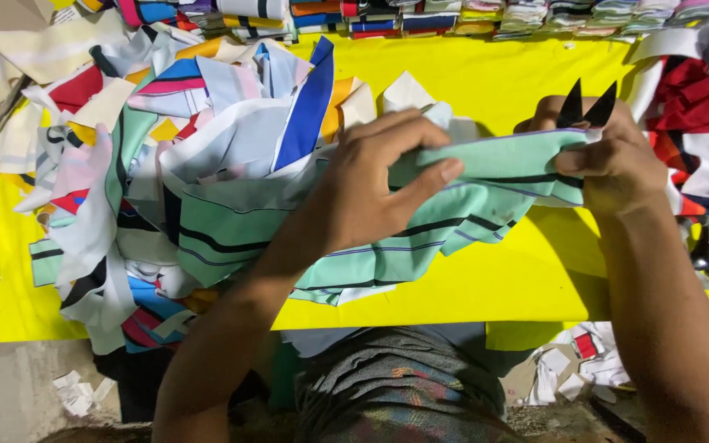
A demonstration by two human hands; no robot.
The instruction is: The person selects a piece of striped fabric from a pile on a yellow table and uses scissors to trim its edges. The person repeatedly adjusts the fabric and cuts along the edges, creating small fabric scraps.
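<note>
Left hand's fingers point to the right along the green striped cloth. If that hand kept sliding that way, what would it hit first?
Probably the right hand, which pinches the same green striped cloth and holds small black snips. Only cloth lies between it and the left hand, though depth is unclear.

1. No package, sign or screen is to be seen anywhere in the scene.
2. No label can be made out on any cloth; whether the small white slips on the floor, near left and near right, are labels cannot be told.
</note>
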